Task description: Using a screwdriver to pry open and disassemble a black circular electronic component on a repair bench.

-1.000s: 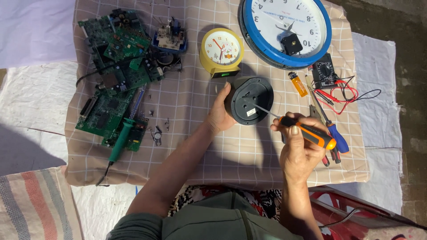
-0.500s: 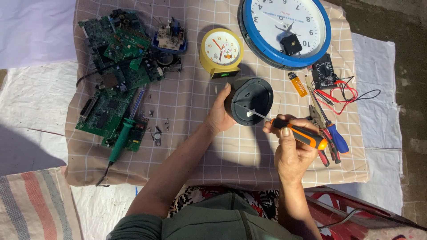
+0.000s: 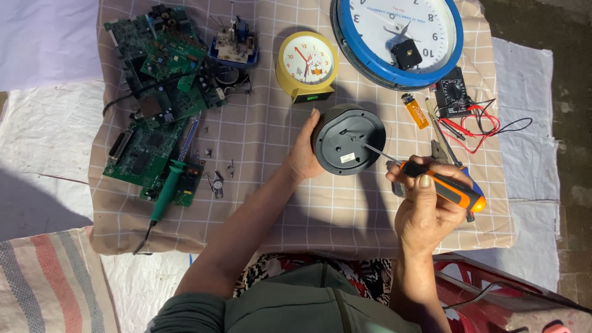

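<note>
My left hand (image 3: pixel 303 155) grips the left side of a round dark clock (image 3: pixel 347 140) that stands on edge with its back panel facing me. An orange and black screwdriver (image 3: pixel 441 184) sits in my right hand (image 3: pixel 425 211). Its thin metal shaft runs up and left, and the tip touches the clock's back panel near the middle. Both hands rest over a checked beige cloth (image 3: pixel 265 203).
A small yellow alarm clock (image 3: pixel 306 64) and a large blue-rimmed wall clock (image 3: pixel 398 38) lie beyond. Green circuit boards (image 3: pixel 159 105) and a green soldering iron (image 3: pixel 165 192) sit left. An orange lighter (image 3: pixel 415 111), a black multimeter (image 3: pixel 452 91) with red leads and more tools lie right.
My right hand has brought the screwdriver in, so its tip now reaches further onto the clock's back panel. My left hand has kept its hold on the clock.
</note>
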